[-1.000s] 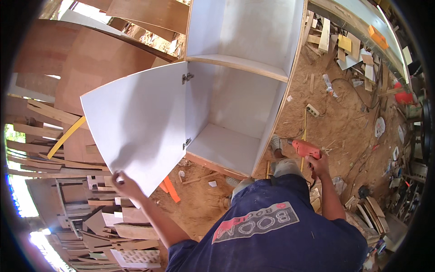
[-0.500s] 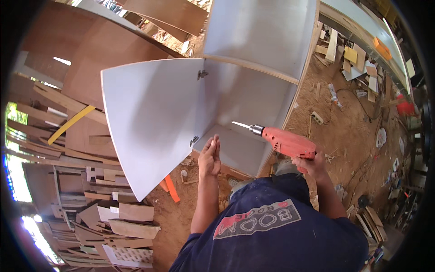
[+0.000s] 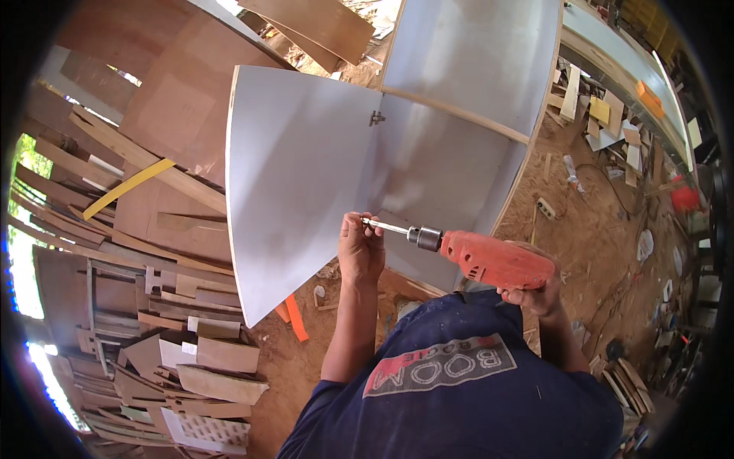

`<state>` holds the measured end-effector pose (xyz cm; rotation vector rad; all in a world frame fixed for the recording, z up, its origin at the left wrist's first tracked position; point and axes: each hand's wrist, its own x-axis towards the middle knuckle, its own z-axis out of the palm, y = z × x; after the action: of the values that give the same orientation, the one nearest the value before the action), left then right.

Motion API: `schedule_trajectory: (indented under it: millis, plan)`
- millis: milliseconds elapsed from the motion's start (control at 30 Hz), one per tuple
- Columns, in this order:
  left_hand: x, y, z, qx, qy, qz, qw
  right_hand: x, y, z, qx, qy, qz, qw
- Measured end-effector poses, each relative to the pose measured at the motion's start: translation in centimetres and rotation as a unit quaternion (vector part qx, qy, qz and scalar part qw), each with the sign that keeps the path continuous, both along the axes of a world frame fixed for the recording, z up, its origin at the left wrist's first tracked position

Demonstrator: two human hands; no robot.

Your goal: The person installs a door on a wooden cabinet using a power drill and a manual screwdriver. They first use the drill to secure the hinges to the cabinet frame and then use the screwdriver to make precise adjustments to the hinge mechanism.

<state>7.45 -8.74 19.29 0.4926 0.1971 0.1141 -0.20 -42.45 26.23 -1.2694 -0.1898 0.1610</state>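
My right hand [image 3: 535,294] is wrapped around the handle of a red power drill [image 3: 493,258], whose long bit [image 3: 394,227] points left. At the bit's tip, the fingers of my left hand [image 3: 362,249] are pinched together; what is between them is too small to make out. Behind the left hand hangs a pale cabinet door [image 3: 294,176], swung open, with a metal hinge [image 3: 377,118] near its upper corner. The lower hinge area is covered by my hand. To the right of the door is the cabinet [image 3: 451,153], with pale inner panels and raw wooden edges.
Stacked wood offcuts [image 3: 199,306] and large brown boards [image 3: 168,84] fill the left side. A yellow strip [image 3: 128,190] and an orange strip [image 3: 297,317] lie there. On the dirt floor at right are a power socket [image 3: 546,208], cables and scraps. A long panel [image 3: 612,69] runs along the upper right.
My left hand has risen slightly, and the drill's bit now meets its fingertips, where there was a gap before. The view has shifted, so the door and cabinet appear farther right.
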Motion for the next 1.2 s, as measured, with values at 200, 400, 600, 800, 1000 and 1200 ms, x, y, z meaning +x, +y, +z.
schedule_trajectory:
  millis: [200, 400, 600, 800, 1000, 1200]
  plan:
    - [1.8, 0.9, 0.4, 0.177, 0.021, 0.011, 0.984, 1.4, -0.4, -0.1, -0.052, -0.007, -0.011, 0.999]
    - [9.0, -0.7, -1.3, 0.285, 0.151, -0.029, 0.946, 9.5, -2.8, -4.8, -0.017, 0.04, 0.011, 0.999]
    - [22.4, -2.1, -13.8, 0.168, 0.196, -0.005, 0.966, 21.9, -1.2, -13.6, 0.089, 0.183, -0.014, 0.979]
    - [33.6, -3.0, -24.0, 0.205, 0.265, 0.035, 0.942, 32.1, -0.1, -25.9, 0.132, 0.332, -0.012, 0.934]
    - [39.8, -4.8, -29.3, 0.114, 0.283, 0.118, 0.945, 36.8, 2.5, -33.8, 0.151, 0.322, -0.038, 0.934]
    - [40.4, -2.3, -31.6, 0.125, 0.274, 0.074, 0.951, 38.4, 2.7, -35.9, 0.143, 0.312, -0.008, 0.939]
